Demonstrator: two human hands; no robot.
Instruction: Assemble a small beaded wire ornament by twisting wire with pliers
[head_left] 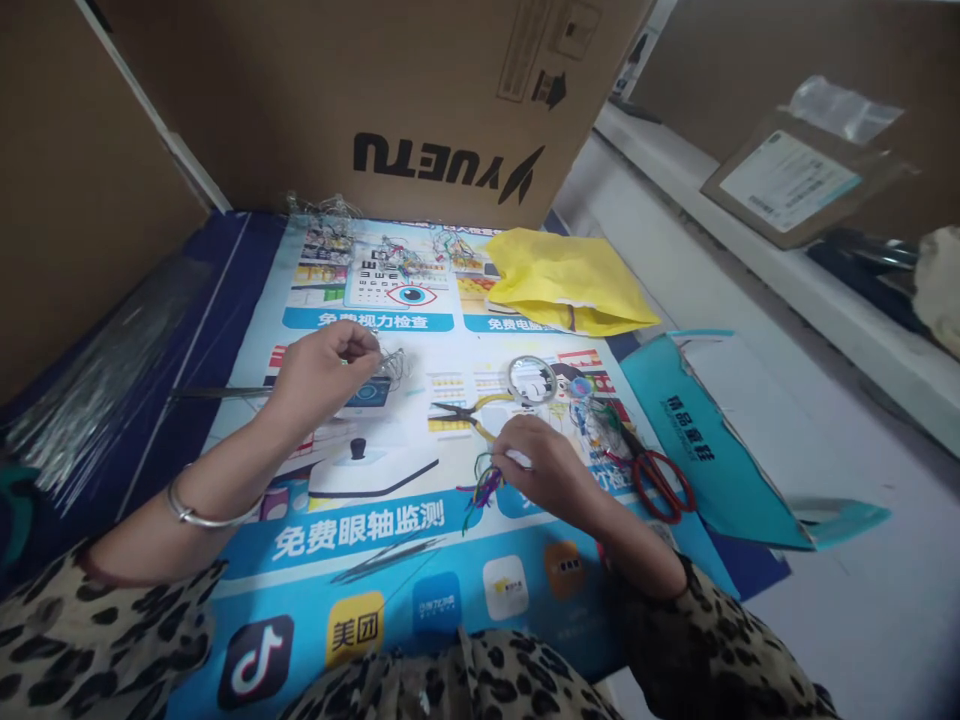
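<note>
My left hand (324,368) is curled shut, pinching a small tangle of thin silver wire (391,364) above the printed blue poster (360,540). My right hand (541,462) is closed too, resting on the poster with a bunch of short coloured wires (484,490) sticking out from under its fingers. Yellow-handled pliers (469,412) lie just beyond the right hand. A silver bangle (196,514) sits on my left wrist.
Red-handled scissors (660,482) lie right of my right hand, beside a teal bag (705,440). A roll of clear tape (531,380), a yellow plastic bag (566,280), a large cardboard box (390,100) behind, long wire bundles (97,380) at left, loose wires (390,556) near me.
</note>
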